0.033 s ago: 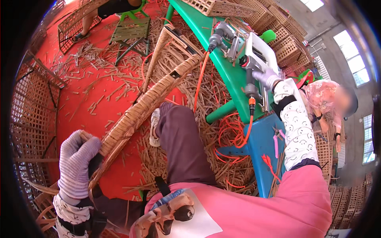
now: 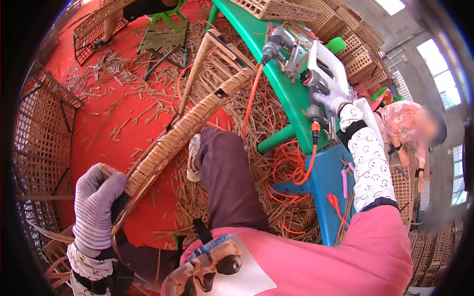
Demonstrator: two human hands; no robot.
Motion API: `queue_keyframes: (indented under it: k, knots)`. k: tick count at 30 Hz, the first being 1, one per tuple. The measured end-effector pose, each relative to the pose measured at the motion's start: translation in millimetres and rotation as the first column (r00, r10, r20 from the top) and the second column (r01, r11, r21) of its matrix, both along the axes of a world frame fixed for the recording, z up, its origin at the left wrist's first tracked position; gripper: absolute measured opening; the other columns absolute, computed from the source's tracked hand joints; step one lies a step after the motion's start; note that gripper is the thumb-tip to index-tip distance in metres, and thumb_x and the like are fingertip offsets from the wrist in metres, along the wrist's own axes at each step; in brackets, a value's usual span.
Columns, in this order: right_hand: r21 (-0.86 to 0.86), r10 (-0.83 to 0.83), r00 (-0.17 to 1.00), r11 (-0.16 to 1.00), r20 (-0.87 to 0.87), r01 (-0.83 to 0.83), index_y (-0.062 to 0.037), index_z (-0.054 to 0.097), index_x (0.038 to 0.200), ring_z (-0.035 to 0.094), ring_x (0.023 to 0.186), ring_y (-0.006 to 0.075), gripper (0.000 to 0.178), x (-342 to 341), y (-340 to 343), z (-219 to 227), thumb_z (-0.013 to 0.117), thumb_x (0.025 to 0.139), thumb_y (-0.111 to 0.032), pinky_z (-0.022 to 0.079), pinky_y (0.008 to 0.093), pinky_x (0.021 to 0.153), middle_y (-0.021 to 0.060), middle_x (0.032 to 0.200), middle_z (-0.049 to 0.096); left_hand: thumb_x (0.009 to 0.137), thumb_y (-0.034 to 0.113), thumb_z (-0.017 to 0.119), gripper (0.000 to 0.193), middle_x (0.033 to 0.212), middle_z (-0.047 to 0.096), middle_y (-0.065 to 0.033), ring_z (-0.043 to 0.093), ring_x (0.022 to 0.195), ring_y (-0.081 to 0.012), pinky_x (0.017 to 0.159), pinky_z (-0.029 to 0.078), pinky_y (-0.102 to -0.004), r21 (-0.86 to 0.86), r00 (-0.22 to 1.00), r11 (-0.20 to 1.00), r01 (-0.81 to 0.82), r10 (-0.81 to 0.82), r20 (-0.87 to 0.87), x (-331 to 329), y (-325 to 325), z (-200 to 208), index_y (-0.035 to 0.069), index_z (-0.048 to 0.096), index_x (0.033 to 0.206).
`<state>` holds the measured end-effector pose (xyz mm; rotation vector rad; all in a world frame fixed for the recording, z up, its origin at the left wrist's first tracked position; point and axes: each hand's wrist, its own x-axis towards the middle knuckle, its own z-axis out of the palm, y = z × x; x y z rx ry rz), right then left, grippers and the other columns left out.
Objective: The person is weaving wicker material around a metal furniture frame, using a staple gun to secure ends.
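My left hand (image 2: 97,207), in a grey-white striped knit glove, is closed around the near end of a triangular frame wrapped in tan woven strips (image 2: 175,133). The frame slants up and away across my legs, and its far corner lies close to the green table (image 2: 286,98). My right hand (image 2: 334,101), gloved as well, has its fingers closed over the grey body of a pneumatic staple gun (image 2: 316,91) on that table. An orange air hose (image 2: 315,135) joins the gun's near end. A second staple gun (image 2: 276,47) lies farther back.
A white open tray (image 2: 328,64) stands beside the guns. Pink-handled pliers (image 2: 344,177) lie on a blue stool (image 2: 323,197). Strip offcuts (image 2: 237,197) litter the red floor (image 2: 103,143). A folding stool (image 2: 165,37), woven frames (image 2: 42,133) and a co-worker (image 2: 400,121) are around me.
My right hand has slid slightly nearer along the staple gun, its fingers more visibly over the body. My left hand keeps its hold on the frame.
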<state>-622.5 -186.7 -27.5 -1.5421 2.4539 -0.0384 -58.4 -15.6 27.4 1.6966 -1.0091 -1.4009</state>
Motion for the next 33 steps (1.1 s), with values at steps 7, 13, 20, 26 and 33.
queue_keyframes:
  k: [7,13,20,26,33]
  knots:
    - [-0.056,-0.001,0.996,0.998,0.09,0.006,0.0052,0.064,0.088,0.062,0.068,0.0177,0.041,-21.6,-37.2,-65.6,0.076,0.061,-0.024,0.051,0.0356,0.06,0.008,0.078,0.065,0.081,0.013,0.061,0.011,0.064,0.052,0.0031,0.046,0.059,-0.0036,0.054,0.037,-0.0203,-0.134,0.988,0.979,0.154,-0.15,0.035,8.0,15.1,-12.9,0.004,0.057,0.074]
    - [-0.246,0.207,0.739,0.968,0.642,-0.058,-0.002,0.055,0.1,0.055,0.057,0.016,0.028,14.9,14.7,13.8,0.061,0.074,-0.01,0.049,0.0304,0.056,0.0041,0.067,0.054,0.081,0.014,0.063,0.013,0.064,0.056,-0.0002,0.052,0.056,-0.0057,0.052,0.042,-0.0205,-0.115,0.988,0.982,0.151,-0.155,-0.022,13.2,12.3,-21.8,0.002,0.059,0.077]
    - [-0.322,0.411,0.297,0.896,0.862,-0.305,0.0018,0.049,0.11,0.059,0.066,0.0201,0.046,193.1,131.9,129.0,0.066,0.069,-0.009,0.053,0.032,0.062,0.0089,0.077,0.055,0.081,0.018,0.065,0.017,0.063,0.057,-0.0022,0.053,0.051,-0.0088,0.046,0.044,-0.0224,-0.087,0.989,0.989,0.119,-0.126,-0.077,13.6,11.5,-21.1,0.002,0.061,0.08]
    - [-0.05,0.494,0.471,0.727,0.731,-0.685,0.001,0.051,0.113,0.056,0.062,0.0191,0.052,286.1,158.9,150.9,0.072,0.066,-0.008,0.047,0.0303,0.055,0.0101,0.077,0.057,0.082,0.015,0.065,0.015,0.063,0.055,-0.0007,0.052,0.052,-0.0082,0.046,0.042,-0.0236,-0.138,0.988,0.979,0.152,-0.156,-0.02,10.4,9.7,-35.1,0.003,0.059,0.076]
    - [-0.008,0.903,0.264,0.283,0.34,-0.959,-0.0015,0.053,0.115,0.055,0.079,0.0217,0.052,304.0,161.2,150.3,0.073,0.068,-0.01,0.045,0.0331,0.069,0.0104,0.091,0.057,0.082,0.016,0.065,0.014,0.062,0.055,-0.0001,0.051,0.053,-0.0077,0.047,0.043,-0.0247,-0.104,0.982,0.977,0.188,-0.185,0.046,7.9,9.3,-35.8,0.004,0.06,0.076]
